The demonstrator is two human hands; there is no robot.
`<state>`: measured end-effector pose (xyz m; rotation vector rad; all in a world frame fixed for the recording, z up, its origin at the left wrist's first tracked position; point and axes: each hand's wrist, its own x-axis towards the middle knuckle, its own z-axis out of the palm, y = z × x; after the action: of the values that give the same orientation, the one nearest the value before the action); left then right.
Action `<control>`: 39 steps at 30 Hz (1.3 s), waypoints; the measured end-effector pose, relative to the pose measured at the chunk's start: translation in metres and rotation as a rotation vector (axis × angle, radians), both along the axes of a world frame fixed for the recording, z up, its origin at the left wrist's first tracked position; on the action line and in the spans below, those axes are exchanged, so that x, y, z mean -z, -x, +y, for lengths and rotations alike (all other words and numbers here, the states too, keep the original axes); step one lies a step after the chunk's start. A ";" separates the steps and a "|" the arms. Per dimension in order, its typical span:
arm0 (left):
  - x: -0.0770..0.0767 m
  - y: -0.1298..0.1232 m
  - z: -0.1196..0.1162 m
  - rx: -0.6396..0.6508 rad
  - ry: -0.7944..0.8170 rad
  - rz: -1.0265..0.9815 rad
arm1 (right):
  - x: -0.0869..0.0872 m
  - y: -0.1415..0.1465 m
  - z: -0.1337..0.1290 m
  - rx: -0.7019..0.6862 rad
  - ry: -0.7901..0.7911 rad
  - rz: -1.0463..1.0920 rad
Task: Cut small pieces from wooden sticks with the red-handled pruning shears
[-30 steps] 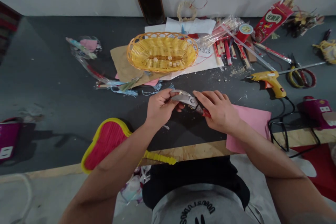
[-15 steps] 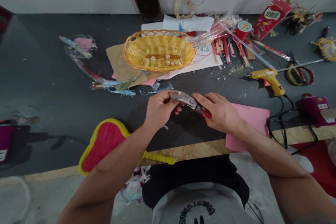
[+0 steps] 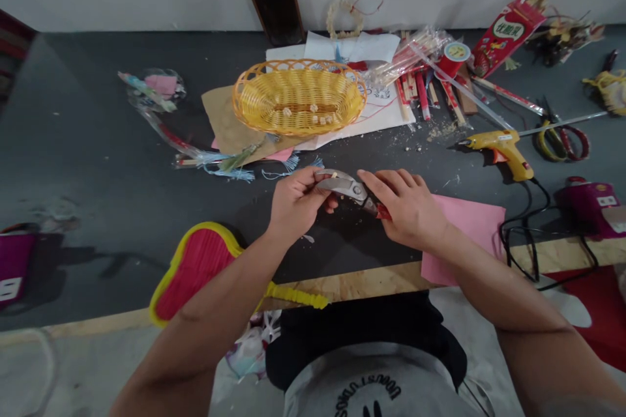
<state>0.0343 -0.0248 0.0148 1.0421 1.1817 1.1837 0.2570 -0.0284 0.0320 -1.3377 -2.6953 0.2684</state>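
My right hand (image 3: 408, 205) is wrapped round the red handles of a pair of pruning shears (image 3: 349, 189), whose grey blades point left. My left hand (image 3: 298, 203) is closed in a pinch at the blade tips. Between the blades shows the end of a small pale stick (image 3: 334, 176), apparently wooden; the rest of it is hidden by the left fingers. Just beyond the hands stands a yellow woven basket (image 3: 300, 101) with several small pale pieces in it. Blue tassels (image 3: 278, 169) lie close behind my left hand.
On the right are a yellow glue gun (image 3: 506, 150) with a black cord, scissors (image 3: 557, 137), a red thread spool (image 3: 452, 60) and a red carton (image 3: 508, 32). Pink paper (image 3: 467, 225) lies under my right forearm. A red and yellow fan-shaped piece (image 3: 198, 260) sits by my left forearm.
The shears' blades look slightly further apart, and the pale stick end shows more clearly between them. Both hands stay almost in place; the whole view has shifted a little.
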 end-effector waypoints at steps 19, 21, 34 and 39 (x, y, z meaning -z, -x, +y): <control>-0.003 -0.002 0.002 0.016 -0.003 0.001 | 0.003 0.003 0.003 0.056 0.033 0.085; -0.002 -0.003 0.003 -0.020 -0.006 0.002 | 0.003 0.003 0.004 0.063 0.011 0.063; -0.006 -0.001 0.000 0.005 0.013 -0.008 | 0.002 0.001 0.002 -0.003 -0.008 0.013; -0.002 0.002 0.001 0.057 0.015 -0.022 | 0.001 0.000 0.004 -0.010 0.006 0.036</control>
<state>0.0318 -0.0237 0.0167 1.0424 1.1346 1.1378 0.2575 -0.0240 0.0313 -1.3084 -2.6747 0.2985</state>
